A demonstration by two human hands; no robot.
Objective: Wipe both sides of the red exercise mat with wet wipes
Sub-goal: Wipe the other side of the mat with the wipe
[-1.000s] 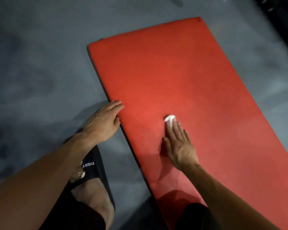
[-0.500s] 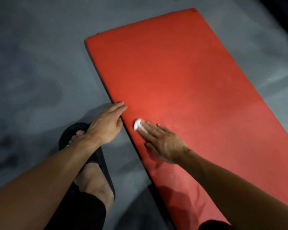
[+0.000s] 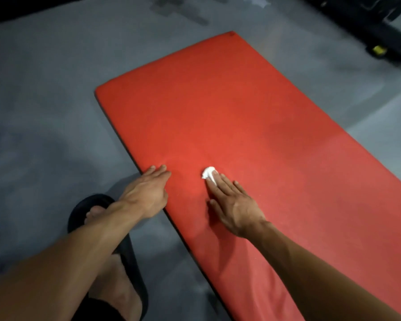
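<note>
The wet wipe (image 3: 209, 174) lay under the flat right hand's (image 3: 234, 205) fingertips on the red mat (image 3: 252, 126); the left hand (image 3: 146, 193) rested open beside it.

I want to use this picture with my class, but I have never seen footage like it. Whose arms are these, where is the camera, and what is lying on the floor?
No machine here: the camera sits on a person's head and looks down, so both arms belong to the wearer. A flat red foam exercise mat lies on the grey floor. The right hand presses a small crumpled white wet wipe onto the mat under straight fingers. The left hand rests flat at the mat's near long edge, fingertips on the red surface. Beside the mat the wearer's foot shows in a black sandal. Dark equipment, too blurred to identify, stands at the top right.
</note>
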